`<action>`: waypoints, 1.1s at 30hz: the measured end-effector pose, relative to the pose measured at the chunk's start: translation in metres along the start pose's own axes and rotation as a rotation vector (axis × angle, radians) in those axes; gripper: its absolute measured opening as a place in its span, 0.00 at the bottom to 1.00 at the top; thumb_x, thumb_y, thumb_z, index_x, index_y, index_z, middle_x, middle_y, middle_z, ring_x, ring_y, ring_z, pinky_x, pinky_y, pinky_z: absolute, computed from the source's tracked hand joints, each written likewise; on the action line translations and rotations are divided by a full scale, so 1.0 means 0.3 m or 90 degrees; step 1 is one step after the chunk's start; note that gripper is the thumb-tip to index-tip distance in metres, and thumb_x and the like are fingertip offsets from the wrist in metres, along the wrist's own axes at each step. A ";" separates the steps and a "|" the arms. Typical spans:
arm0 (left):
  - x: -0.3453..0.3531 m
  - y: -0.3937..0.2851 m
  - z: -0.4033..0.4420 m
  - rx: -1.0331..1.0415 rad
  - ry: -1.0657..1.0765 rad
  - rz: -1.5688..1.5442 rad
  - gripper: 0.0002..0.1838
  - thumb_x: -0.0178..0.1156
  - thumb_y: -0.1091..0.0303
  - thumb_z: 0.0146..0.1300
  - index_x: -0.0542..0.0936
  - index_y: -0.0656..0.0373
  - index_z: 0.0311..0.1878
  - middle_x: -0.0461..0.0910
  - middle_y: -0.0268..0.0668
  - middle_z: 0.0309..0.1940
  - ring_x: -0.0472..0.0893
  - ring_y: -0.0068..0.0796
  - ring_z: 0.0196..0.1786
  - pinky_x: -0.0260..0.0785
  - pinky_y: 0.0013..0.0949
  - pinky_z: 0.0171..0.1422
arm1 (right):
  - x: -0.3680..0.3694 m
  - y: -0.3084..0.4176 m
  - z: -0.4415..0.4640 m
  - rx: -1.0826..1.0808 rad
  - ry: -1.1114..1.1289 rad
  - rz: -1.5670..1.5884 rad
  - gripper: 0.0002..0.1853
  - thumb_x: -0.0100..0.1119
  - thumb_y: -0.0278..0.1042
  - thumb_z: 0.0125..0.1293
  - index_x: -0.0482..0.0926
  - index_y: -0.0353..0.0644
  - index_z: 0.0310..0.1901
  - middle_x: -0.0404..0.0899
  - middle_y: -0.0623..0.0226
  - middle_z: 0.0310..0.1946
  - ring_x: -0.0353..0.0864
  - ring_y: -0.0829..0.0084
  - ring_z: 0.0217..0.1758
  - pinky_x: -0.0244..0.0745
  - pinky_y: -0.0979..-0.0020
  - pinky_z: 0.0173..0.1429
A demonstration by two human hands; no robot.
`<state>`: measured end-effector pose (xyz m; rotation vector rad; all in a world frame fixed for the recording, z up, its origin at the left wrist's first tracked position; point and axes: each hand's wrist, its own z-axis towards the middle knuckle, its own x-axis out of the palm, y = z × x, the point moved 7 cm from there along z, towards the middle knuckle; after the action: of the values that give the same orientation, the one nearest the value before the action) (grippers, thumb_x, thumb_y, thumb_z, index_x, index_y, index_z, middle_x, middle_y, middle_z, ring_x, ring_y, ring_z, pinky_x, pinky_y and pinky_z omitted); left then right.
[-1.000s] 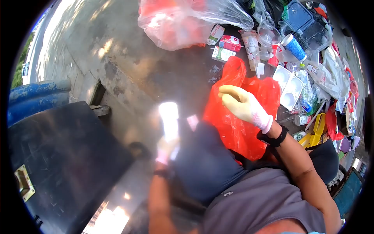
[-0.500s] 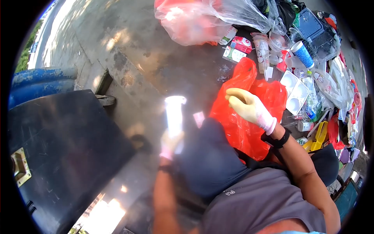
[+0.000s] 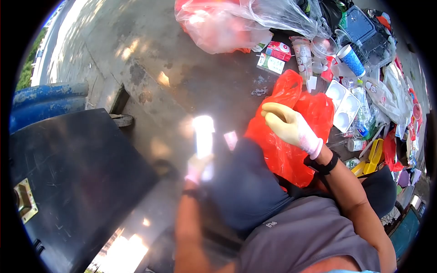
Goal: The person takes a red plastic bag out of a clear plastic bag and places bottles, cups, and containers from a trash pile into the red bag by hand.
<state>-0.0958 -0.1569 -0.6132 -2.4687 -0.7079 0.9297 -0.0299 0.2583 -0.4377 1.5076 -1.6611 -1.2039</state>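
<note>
My left hand (image 3: 199,164), in a pale glove with a pink cuff, is closed around a tall white cup-like object (image 3: 204,134). Glare washes out its surface, so its exact kind cannot be made out. My right hand (image 3: 289,126), gloved in pale yellow, hovers above a red plastic bag (image 3: 291,154). Its fingers curve loosely with the thumb apart, and nothing shows between them. The bag lies crumpled beside my knee (image 3: 248,186). Close to the knee, a small pink-and-white scrap (image 3: 231,140) is on the ground.
A heap of waste lies at right: a blue cup (image 3: 351,61), a white tray (image 3: 342,104), plastic bottles (image 3: 362,111) and a yellow piece (image 3: 374,154). Cartons (image 3: 277,51) are near a clear-and-red bag (image 3: 216,27). At left stand a black panel (image 3: 77,173) and a blue metal part (image 3: 50,100).
The white object and my left hand have shifted very slightly, the object sitting a little lower in view. My right hand is nearly unchanged.
</note>
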 end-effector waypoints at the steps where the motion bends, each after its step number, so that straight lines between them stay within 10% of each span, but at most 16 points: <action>1: -0.013 -0.022 -0.023 -0.016 -0.004 -0.067 0.31 0.82 0.46 0.58 0.91 0.64 0.54 0.94 0.44 0.42 0.91 0.32 0.41 0.83 0.39 0.48 | 0.007 0.022 -0.006 -0.003 0.007 0.006 0.21 0.60 0.33 0.82 0.80 0.34 0.70 0.88 0.64 0.59 0.85 0.78 0.58 0.81 0.71 0.65; 9: 0.008 0.002 -0.018 -0.020 -0.004 0.168 0.34 0.79 0.39 0.57 0.91 0.64 0.52 0.93 0.49 0.45 0.93 0.40 0.46 0.83 0.45 0.53 | 0.027 0.014 0.021 -0.007 0.020 -0.025 0.20 0.60 0.32 0.82 0.81 0.34 0.69 0.88 0.66 0.59 0.85 0.80 0.56 0.81 0.73 0.61; 24: -0.011 -0.249 -0.184 0.054 -0.006 0.029 0.28 0.79 0.44 0.57 0.91 0.63 0.47 0.93 0.49 0.40 0.93 0.41 0.44 0.83 0.45 0.49 | 0.029 0.006 0.008 0.059 0.023 0.043 0.21 0.61 0.33 0.81 0.80 0.33 0.69 0.88 0.67 0.56 0.83 0.82 0.52 0.81 0.74 0.59; 33: -0.003 -0.033 -0.145 0.010 -0.036 -0.136 0.27 0.81 0.51 0.60 0.91 0.63 0.53 0.93 0.41 0.39 0.91 0.29 0.41 0.84 0.40 0.48 | 0.032 -0.001 0.007 0.102 0.042 0.034 0.21 0.61 0.33 0.81 0.80 0.33 0.70 0.88 0.66 0.57 0.84 0.81 0.55 0.81 0.73 0.62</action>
<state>-0.0694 -0.1580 -0.5773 -2.3056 -0.9573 0.9211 -0.0334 0.2495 -0.4401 1.5696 -1.7782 -1.0028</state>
